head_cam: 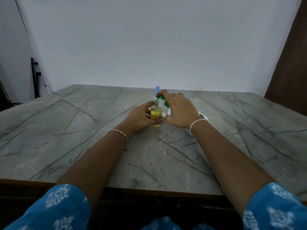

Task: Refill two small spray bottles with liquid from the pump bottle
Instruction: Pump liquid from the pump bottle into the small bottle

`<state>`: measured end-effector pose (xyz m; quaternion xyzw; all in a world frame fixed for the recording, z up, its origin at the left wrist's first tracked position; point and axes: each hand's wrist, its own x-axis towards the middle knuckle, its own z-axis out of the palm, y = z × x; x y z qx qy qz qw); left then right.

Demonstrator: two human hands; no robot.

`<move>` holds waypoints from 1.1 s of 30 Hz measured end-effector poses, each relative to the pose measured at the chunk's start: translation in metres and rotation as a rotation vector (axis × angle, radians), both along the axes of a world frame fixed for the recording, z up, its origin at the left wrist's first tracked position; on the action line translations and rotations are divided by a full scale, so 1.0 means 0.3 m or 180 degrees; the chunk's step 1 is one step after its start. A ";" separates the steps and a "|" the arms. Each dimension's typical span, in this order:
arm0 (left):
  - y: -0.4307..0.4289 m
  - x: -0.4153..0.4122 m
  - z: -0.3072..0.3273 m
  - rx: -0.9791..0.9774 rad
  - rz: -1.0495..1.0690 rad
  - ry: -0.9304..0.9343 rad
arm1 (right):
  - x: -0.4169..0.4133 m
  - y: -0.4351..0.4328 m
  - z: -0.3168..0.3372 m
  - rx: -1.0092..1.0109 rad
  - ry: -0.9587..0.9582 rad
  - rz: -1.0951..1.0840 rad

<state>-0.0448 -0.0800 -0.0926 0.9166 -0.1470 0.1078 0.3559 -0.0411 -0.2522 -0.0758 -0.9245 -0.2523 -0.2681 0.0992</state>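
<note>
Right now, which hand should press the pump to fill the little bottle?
Right, probably. The right hand holds the green pump head, beside the open-necked small bottle. The left hand grips that bottle, upright on the table.

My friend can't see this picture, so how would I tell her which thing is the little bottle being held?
Find the grey marble table, then its middle, where the left hand grips a little clear bottle standing upright. It alone shows yellow liquid inside; the pump bottle under the right hand is white with a green top, and the cap behind is blue.
</note>
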 end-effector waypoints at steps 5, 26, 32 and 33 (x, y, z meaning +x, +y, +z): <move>-0.003 -0.006 0.003 0.0059 0.0024 -0.0018 | -0.005 -0.014 -0.002 -0.0062 0.0050 -0.0015; 0.001 0.003 -0.001 0.0032 0.0043 -0.0031 | -0.022 -0.010 0.007 -0.0440 -0.0131 -0.0165; 0.002 0.001 -0.001 -0.0035 0.0022 -0.0002 | -0.016 0.006 0.010 -0.0303 -0.0122 -0.0194; 0.000 -0.001 0.001 -0.0033 0.0019 -0.0003 | -0.017 0.005 0.008 -0.0307 -0.0137 -0.0194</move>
